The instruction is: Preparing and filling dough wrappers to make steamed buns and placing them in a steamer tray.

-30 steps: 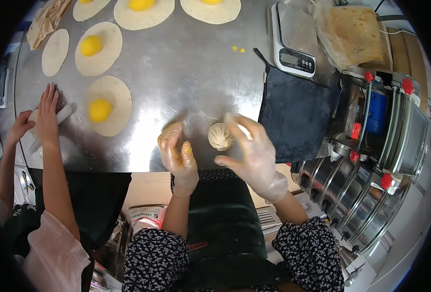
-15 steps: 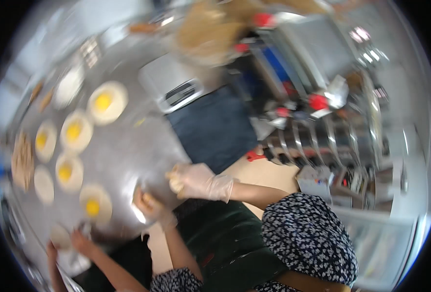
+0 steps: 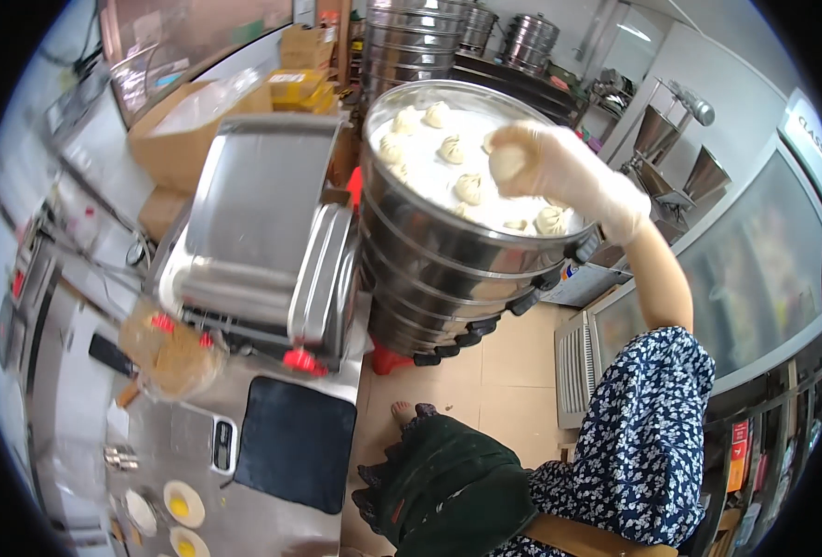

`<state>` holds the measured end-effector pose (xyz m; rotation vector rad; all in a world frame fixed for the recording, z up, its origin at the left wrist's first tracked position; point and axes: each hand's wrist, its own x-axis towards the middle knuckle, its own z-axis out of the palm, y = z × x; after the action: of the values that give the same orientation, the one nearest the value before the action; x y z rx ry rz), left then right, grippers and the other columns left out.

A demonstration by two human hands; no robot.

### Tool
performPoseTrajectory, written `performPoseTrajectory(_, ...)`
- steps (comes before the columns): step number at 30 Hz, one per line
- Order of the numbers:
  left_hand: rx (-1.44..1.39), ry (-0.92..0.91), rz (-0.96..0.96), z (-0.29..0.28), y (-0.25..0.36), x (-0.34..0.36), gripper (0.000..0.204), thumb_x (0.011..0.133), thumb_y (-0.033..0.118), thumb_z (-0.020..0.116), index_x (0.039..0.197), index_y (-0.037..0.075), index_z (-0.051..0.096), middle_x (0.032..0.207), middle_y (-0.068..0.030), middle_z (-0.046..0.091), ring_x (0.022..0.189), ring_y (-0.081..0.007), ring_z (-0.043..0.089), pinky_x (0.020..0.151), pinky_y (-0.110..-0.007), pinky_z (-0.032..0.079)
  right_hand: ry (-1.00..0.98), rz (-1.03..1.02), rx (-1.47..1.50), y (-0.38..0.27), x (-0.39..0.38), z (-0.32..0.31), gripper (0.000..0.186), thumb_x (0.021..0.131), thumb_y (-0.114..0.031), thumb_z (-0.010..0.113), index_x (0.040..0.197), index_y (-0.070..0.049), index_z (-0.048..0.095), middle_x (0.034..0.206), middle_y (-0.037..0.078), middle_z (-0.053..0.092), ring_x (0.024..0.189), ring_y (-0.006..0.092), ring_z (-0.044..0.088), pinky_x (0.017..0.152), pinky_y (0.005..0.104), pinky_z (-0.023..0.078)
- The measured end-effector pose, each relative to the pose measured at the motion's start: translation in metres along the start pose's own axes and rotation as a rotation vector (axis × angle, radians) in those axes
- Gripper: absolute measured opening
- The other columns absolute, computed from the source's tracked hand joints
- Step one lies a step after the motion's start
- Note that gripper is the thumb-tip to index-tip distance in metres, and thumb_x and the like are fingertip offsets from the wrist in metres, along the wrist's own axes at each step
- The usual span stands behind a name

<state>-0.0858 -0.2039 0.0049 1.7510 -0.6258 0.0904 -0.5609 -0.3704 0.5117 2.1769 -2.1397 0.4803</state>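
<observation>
My right hand (image 3: 564, 176), in a thin clear glove, reaches over the top tier of a stacked metal steamer (image 3: 430, 223). Its fingers are closed around a pale filled bun (image 3: 508, 164), partly covered by them. Beneath it, on the steamer's white liner (image 3: 436, 183), sit several pleated buns, among them one bun (image 3: 469, 188) near the middle and another bun (image 3: 550, 221) by the near right rim. My left hand is out of view.
Left of the steamer stands a metal dough-rolling machine (image 3: 262, 204) with red knobs. A dark mat (image 3: 298, 444), a scale (image 3: 223, 444) and dough rounds with yellow filling (image 3: 180, 502) lie on the metal table. A glass-door fridge (image 3: 745, 269) stands at right.
The view has swung right, from the table to the steamer. My right hand has moved from above the table's edge to over the steamer. My left hand and another person's hands have left view.
</observation>
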Motion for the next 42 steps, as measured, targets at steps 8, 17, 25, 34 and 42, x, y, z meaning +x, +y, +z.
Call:
performPoseTrajectory(8,0.347,-0.133,-0.19,0.012,-0.017,-0.01,0.031,0.101,0.019,0.055,0.115,-0.007,0.063,0.109,-0.0259,0.064,0.098,-0.0365,0.063,0.091,-0.046,0.051,-0.069,0.174,-0.136,0.212,0.172,0.017,0.048,0.07,-0.03,0.077,0.11,-0.004,0.068,0.094,0.012,0.072,0.087,0.0225,0.069,0.079,0.0305,0.054)
performPoseTrajectory(17,0.395,-0.191,-0.25,0.041,0.004,-0.026,0.03,0.101,0.017,0.054,0.119,-0.006,0.063,0.116,-0.0247,0.063,0.106,-0.035,0.061,0.095,-0.045,0.049,-0.242,0.218,-0.132,0.306,0.246,0.126,0.036,0.074,-0.028,0.069,0.102,-0.005,0.07,0.099,0.019,0.071,0.093,0.033,0.068,0.084,0.0361,0.053)
performPoseTrajectory(25,0.392,-0.19,-0.278,0.027,0.007,-0.026,0.03,0.101,0.015,0.053,0.122,-0.006,0.062,0.122,-0.0236,0.062,0.112,-0.0336,0.06,0.1,-0.043,0.048,-0.352,0.319,-0.152,0.297,0.245,0.132,0.053,0.07,-0.029,0.075,0.119,-0.008,0.066,0.112,0.016,0.07,0.104,0.0319,0.066,0.091,0.0361,0.052)
performPoseTrajectory(34,0.28,-0.071,-0.305,-0.083,-0.022,-0.014,0.031,0.101,0.012,0.052,0.126,-0.005,0.061,0.129,-0.0224,0.061,0.12,-0.032,0.058,0.104,-0.042,0.047,-0.263,0.187,-0.061,0.282,0.254,0.125,0.042,0.096,-0.021,0.058,0.133,-0.002,0.055,0.107,0.01,0.07,0.095,0.0221,0.066,0.088,0.036,0.052)
performPoseTrajectory(42,0.104,0.099,-0.648,-0.105,0.024,0.013,0.033,0.102,0.013,0.052,0.133,0.002,0.055,0.127,-0.0096,0.061,0.113,-0.0217,0.059,0.1,-0.034,0.047,0.105,-0.234,0.386,0.008,0.076,-0.011,0.05,0.092,-0.04,0.062,0.12,0.001,0.065,0.112,0.014,0.069,0.099,0.0259,0.067,0.088,0.0385,0.053)
